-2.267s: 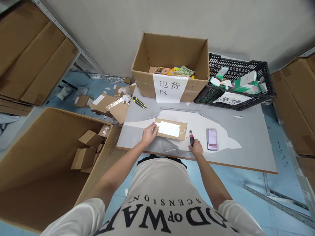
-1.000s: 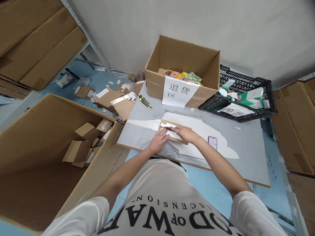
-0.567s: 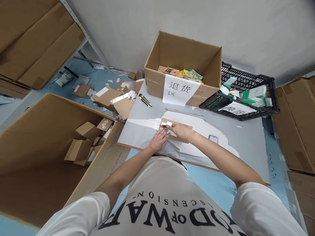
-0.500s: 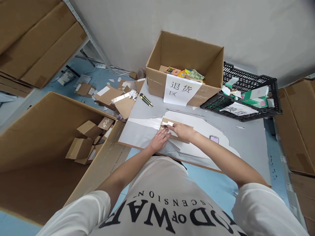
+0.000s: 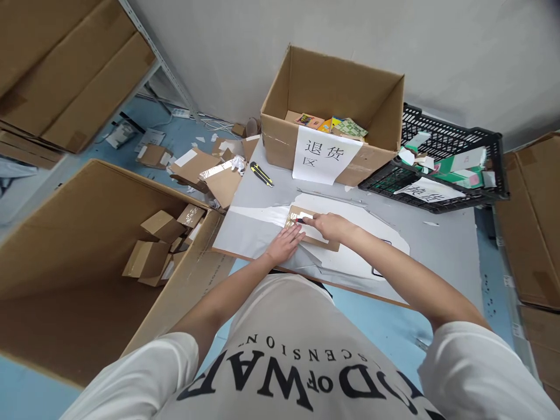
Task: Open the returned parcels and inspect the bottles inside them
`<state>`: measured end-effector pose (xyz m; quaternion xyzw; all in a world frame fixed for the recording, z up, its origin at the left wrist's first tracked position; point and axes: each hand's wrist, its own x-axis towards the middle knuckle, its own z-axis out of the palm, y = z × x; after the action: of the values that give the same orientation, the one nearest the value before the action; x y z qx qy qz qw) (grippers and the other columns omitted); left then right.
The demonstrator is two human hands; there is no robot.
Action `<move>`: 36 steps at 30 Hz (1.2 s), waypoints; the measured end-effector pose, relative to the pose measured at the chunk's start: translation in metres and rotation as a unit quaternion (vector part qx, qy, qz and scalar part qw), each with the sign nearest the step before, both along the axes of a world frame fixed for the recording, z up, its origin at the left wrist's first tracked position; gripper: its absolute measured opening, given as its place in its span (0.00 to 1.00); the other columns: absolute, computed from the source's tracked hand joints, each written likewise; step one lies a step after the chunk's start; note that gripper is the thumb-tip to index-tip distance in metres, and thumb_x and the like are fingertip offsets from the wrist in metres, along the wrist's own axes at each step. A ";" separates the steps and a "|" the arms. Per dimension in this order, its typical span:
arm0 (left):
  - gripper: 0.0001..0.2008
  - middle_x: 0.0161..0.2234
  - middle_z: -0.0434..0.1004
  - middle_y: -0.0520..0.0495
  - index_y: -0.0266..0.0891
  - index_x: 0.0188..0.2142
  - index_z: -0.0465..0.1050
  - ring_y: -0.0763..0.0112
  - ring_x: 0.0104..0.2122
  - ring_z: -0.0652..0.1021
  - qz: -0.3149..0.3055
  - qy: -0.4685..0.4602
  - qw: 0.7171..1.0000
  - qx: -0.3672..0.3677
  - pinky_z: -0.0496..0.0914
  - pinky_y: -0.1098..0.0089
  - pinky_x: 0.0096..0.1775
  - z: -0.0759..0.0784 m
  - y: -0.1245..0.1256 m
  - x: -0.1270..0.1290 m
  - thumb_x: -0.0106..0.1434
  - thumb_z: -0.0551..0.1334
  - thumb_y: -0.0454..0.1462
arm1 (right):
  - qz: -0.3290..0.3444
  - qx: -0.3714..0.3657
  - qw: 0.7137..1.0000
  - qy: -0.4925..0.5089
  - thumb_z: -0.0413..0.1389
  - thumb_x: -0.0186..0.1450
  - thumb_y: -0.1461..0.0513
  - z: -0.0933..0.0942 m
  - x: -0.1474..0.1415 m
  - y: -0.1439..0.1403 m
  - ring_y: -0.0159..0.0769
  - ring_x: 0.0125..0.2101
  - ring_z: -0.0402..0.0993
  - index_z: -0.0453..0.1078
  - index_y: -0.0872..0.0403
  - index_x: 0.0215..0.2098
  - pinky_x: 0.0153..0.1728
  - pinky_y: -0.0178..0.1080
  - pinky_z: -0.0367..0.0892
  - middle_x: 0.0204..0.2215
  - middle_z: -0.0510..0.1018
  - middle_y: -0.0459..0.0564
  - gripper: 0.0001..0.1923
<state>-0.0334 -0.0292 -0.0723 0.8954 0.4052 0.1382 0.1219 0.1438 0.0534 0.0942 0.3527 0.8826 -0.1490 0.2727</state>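
Observation:
A flat brown cardboard parcel (image 5: 331,247) with a white label and shiny tape at its left end lies on the table before me. My right hand (image 5: 327,227) is closed around a slim red and black utility knife (image 5: 300,220), whose tip is at the taped end. The blade itself is too small to make out. Stretched fingers of my left hand (image 5: 284,244) lie flat on the parcel's near left corner, close to the knife. A phone-like thing (image 5: 375,272) rests partly hidden under my right forearm.
A yellow and black utility knife (image 5: 261,174) lies on the table (image 5: 450,251). Behind stand a cardboard box (image 5: 273,146) of colourful packs and a black crate (image 5: 503,157). On the left, a large carton (image 5: 87,233) holds small boxes; torn cardboard (image 5: 223,185) lies beside it.
The knife tip and my right hand have shifted slightly across the parcel's taped end. My left hand stays on the corner. The whole view has tilted a little.

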 end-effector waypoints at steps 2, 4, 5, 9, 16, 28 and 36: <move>0.28 0.65 0.52 0.36 0.36 0.63 0.54 0.55 0.65 0.53 -0.003 -0.001 1.000 0.000 0.55 0.52 0.60 0.000 0.000 0.000 0.63 0.54 0.34 | -0.004 0.003 1.000 -0.002 0.47 0.64 0.71 0.000 0.001 -0.001 0.44 0.43 0.76 0.54 0.50 0.63 0.35 0.36 0.66 0.47 0.73 0.58 0.30; 0.28 0.65 0.52 0.36 0.36 0.63 0.54 0.55 0.65 0.53 -0.003 0.003 1.000 -0.002 0.54 0.52 0.61 -0.001 0.000 0.000 0.63 0.54 0.34 | -0.008 0.004 1.000 -0.007 0.48 0.63 0.71 0.000 0.004 -0.001 0.44 0.42 0.76 0.53 0.49 0.64 0.35 0.36 0.66 0.48 0.73 0.58 0.31; 0.28 0.65 0.52 0.36 0.36 0.63 0.54 0.55 0.65 0.53 -0.003 0.007 1.000 -0.003 0.54 0.52 0.61 0.000 0.000 0.000 0.63 0.54 0.34 | -0.011 0.002 1.000 -0.011 0.49 0.63 0.71 0.001 0.007 -0.002 0.44 0.42 0.76 0.53 0.48 0.64 0.34 0.36 0.65 0.48 0.73 0.57 0.32; 0.28 0.65 0.52 0.36 0.36 0.63 0.54 0.55 0.65 0.53 -0.002 0.020 1.000 -0.005 0.54 0.53 0.61 0.001 0.000 0.000 0.63 0.54 0.34 | -0.023 -0.007 1.000 -0.017 0.47 0.63 0.70 0.005 0.025 -0.004 0.45 0.39 0.77 0.52 0.47 0.64 0.32 0.37 0.64 0.47 0.73 0.57 0.32; 0.26 0.65 0.53 0.38 0.36 0.63 0.55 0.56 0.65 0.53 0.003 0.027 1.000 0.002 0.54 0.54 0.61 0.000 -0.001 0.000 0.65 0.52 0.35 | -0.039 -0.020 0.999 -0.014 0.46 0.63 0.71 0.001 0.056 -0.011 0.42 0.36 0.77 0.51 0.45 0.65 0.31 0.36 0.62 0.47 0.74 0.57 0.33; 0.26 0.64 0.53 0.36 0.37 0.63 0.56 0.56 0.65 0.54 0.007 0.049 0.999 0.003 0.54 0.53 0.61 0.001 -0.002 0.003 0.66 0.52 0.35 | -0.061 -0.012 0.997 -0.035 0.46 0.59 0.74 -0.006 0.124 -0.031 0.38 0.34 0.76 0.51 0.42 0.65 0.29 0.35 0.60 0.48 0.73 0.55 0.39; 0.24 0.64 0.55 0.36 0.36 0.62 0.57 0.55 0.64 0.55 0.014 0.051 0.999 0.001 0.55 0.53 0.60 0.004 0.001 0.006 0.66 0.51 0.36 | -0.091 -0.019 0.995 -0.019 0.45 0.56 0.75 -0.012 0.183 -0.045 0.37 0.35 0.75 0.48 0.40 0.66 0.30 0.34 0.61 0.48 0.73 0.52 0.43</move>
<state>-0.0277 -0.0287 -0.0687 0.8957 0.4233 0.0947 0.0980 0.3272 0.0085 0.0818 0.4292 0.8385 -0.1831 0.2814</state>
